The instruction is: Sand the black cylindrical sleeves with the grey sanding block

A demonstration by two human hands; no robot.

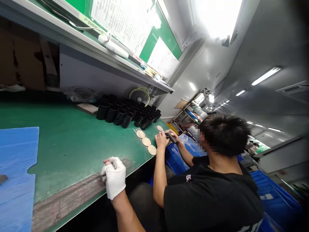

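My right hand (115, 178), in a white glove with bare fingertips showing, is raised just over the front edge of the green worktable (79, 145). Its fingers are curled in together; whatever may be between them is hidden. Below it runs a worn, greyish strip (70, 196) along the table edge. Pale round discs (146, 141) lie in a row on the green surface, to the right of this hand. My left hand is out of view.
To the right sits a co-worker (212, 187) in a black shirt, both hands on a dark block (171, 137). Several black cylinders (122, 116) stand at the back, near a small fan (140, 96). A blue sheet (18, 180) lies left; a shelf (116, 61) hangs above.
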